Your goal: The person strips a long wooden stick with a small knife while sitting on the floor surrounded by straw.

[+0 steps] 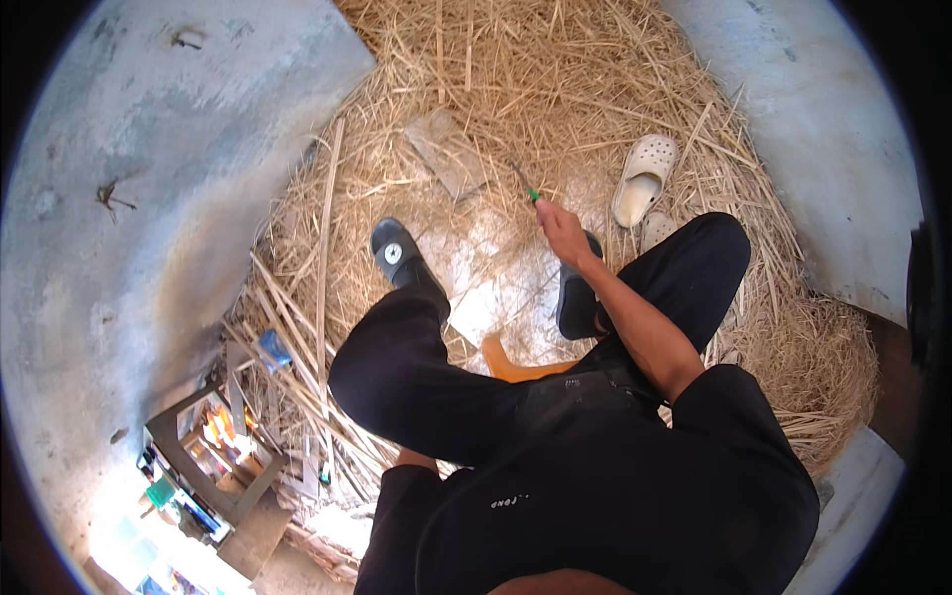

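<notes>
My right hand [565, 234] is closed around the green handle of a slim knife [534, 195], reaching out above the floor just past my right foot. Its narrow dark blade points away and to the left, towards the straw-like strips. A flat, worn board [445, 153] lies among the strips to the left of the blade. Of my left arm only a bit of skin shows beside my left thigh; the left hand itself is hidden behind my body and leg.
Long split strips [332, 228] and shavings [555, 69] cover much of the floor. A pale clog [645, 178] lies beyond my right knee, another partly under it. My dark slippers [401, 254] flank an orange stool edge [516, 371]. A wooden frame [188, 461] stands lower left; bluish walls [149, 198] rise both sides.
</notes>
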`<action>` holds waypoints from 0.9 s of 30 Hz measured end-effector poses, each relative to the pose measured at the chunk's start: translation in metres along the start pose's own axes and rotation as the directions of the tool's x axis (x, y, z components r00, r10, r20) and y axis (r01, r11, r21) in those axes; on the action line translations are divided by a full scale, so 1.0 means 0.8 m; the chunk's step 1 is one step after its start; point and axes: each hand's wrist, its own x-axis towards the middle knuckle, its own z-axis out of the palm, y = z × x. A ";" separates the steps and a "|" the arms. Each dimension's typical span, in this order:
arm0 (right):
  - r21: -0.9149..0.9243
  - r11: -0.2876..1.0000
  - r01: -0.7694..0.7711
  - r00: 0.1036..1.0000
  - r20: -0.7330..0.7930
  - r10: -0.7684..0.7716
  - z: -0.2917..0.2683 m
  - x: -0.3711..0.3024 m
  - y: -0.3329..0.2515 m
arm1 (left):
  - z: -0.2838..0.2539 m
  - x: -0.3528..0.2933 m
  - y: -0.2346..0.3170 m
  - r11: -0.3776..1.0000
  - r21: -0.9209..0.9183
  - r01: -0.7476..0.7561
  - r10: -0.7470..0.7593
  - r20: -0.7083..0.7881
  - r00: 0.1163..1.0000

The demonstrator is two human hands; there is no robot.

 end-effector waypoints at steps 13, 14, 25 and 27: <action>-0.047 0.994 -0.096 0.995 0.021 0.097 0.000 -0.007 0.016 | 0.018 -0.001 -0.013 1.000 0.001 0.021 -0.021 0.047 0.999; -0.067 0.993 -0.094 0.995 0.035 0.097 0.001 -0.007 0.017 | 0.017 0.001 -0.014 1.000 -0.001 0.019 -0.019 0.043 0.999; -0.058 0.997 -0.048 0.999 0.001 0.048 0.002 -0.002 0.022 | -0.041 0.012 -0.047 0.994 -0.084 -0.063 0.055 -0.093 0.994; -0.018 0.999 -0.030 1.000 -0.002 0.030 0.005 -0.001 0.018 | -0.076 0.021 -0.065 0.985 -0.123 -0.124 0.097 -0.208 0.973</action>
